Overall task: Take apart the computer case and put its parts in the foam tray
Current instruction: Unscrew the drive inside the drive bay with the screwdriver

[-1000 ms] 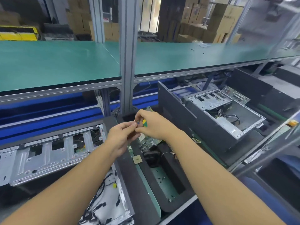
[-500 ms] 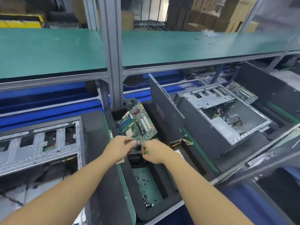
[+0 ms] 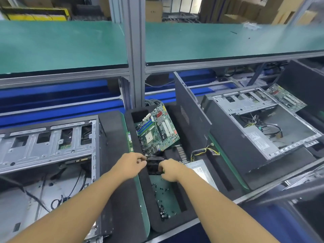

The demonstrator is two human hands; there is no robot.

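My left hand point(image 3: 130, 163) and right hand point(image 3: 171, 170) meet low over the black foam tray point(image 3: 175, 223), on either side of a black fan point(image 3: 154, 166) sitting in a tray slot. The left fingertips pinch the fan's top edge. My right hand's fingers are curled round a small green-and-yellow thing point(image 3: 163, 171), mostly hidden. A green motherboard point(image 3: 157, 132) leans in the tray behind the fan. Beside the right hand lies a grey power supply point(image 3: 199, 170). The open computer case point(image 3: 47, 146) lies at the left.
Several loose screws point(image 3: 163, 199) lie in the tray's near pocket. A memory stick point(image 3: 129, 141) sits at the tray's left edge. A dark side panel point(image 3: 191, 116) stands upright right of the tray, and a second open case point(image 3: 263, 123) beyond it. A green shelf point(image 3: 61, 46) overhangs.
Both hands have come down and toward me, from in front of the motherboard to the fan slot in the tray. The view has tilted down.
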